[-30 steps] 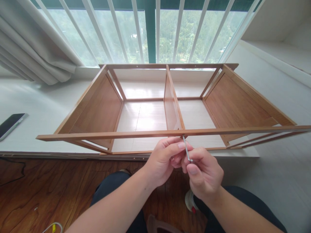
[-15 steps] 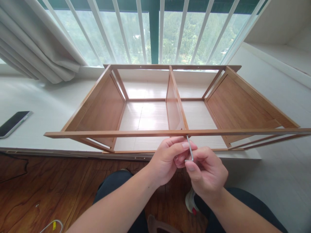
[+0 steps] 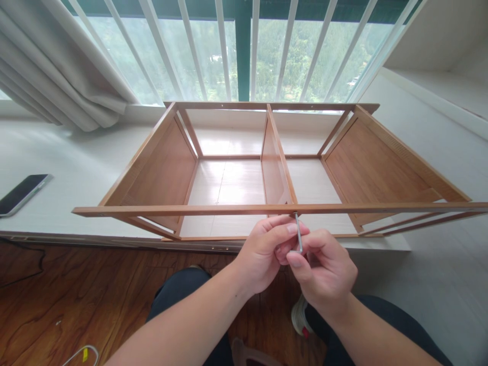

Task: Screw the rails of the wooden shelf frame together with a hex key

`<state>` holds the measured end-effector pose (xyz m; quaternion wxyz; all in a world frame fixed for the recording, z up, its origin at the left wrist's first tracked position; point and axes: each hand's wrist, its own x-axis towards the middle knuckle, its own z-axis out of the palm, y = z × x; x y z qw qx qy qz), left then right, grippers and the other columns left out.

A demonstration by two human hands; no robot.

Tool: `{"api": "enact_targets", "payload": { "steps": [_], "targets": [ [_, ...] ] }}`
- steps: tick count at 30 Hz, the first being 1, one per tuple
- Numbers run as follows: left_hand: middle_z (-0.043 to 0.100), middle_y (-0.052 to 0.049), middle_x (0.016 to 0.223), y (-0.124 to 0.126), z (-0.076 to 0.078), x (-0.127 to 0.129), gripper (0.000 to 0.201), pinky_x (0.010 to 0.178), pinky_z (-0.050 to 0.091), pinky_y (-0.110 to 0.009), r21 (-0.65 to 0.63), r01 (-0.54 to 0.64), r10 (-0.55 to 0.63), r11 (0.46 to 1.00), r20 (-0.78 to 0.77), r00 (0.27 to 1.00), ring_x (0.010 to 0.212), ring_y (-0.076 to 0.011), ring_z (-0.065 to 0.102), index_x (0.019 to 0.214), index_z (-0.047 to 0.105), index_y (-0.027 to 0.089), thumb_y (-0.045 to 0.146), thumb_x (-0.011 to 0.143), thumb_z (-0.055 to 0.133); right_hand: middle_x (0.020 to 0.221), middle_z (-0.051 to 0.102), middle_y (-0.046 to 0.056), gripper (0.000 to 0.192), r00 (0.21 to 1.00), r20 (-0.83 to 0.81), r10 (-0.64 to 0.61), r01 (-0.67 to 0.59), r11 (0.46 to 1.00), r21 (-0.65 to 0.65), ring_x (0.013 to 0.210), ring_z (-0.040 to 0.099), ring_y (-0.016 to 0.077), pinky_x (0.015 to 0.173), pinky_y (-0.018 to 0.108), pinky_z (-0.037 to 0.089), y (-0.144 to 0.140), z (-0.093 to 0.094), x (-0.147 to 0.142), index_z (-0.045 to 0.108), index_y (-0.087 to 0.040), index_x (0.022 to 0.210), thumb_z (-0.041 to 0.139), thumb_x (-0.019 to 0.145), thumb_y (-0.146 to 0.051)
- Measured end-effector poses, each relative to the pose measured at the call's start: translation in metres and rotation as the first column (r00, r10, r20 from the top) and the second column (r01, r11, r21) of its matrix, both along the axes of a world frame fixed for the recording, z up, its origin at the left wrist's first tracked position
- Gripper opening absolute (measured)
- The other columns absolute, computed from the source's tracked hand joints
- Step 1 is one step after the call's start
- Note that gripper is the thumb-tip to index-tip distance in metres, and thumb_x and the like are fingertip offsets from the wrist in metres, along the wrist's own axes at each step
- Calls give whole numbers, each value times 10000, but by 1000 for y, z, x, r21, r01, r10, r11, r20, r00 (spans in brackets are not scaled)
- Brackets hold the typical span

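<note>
A wooden frame [image 3: 213, 210] with a middle divider [image 3: 277, 157] and panelled ends lies across the white ledge. The tip of an L-shaped hex key [image 3: 298, 234] meets the underside of its near rail, right where the divider joins. My left hand [image 3: 263, 251] is closed around the key's long shaft, thumb and fingers just below the rail. At the bent lower end, my right hand [image 3: 326, 267] pinches the short arm between thumb and fingers. Whatever fastener the tip sits in is too small to make out.
On the ledge [image 3: 49, 152] to the left lies a phone [image 3: 23, 194]. A grey curtain [image 3: 57, 66] hangs beside the barred window. Below, a white cable [image 3: 82, 351] with a yellow tag rests on the wooden floor [image 3: 95, 300]. A wall [image 3: 427, 127] stands close on the right.
My right thumb and the bent end of the hex key have shifted slightly left, turning the key a little. My left hand keeps its place by the rail.
</note>
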<state>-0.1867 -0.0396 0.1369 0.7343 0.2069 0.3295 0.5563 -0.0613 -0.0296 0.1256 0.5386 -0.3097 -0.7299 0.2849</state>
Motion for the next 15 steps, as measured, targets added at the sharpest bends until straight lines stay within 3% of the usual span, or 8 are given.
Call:
{"api": "enact_targets", "payload": {
  "steps": [15],
  "targets": [
    [398,52,532,-1,1,3,203,574,353,-233,-20,-37,38,999,31,999,526,-84,368,740,719,153,346,741,783,615,592,-16,263,999,8,33,-33,999,-26,511,529,124,499,252,442,1,-2,1,558,-214,763,688,920,-381]
  ]
}}
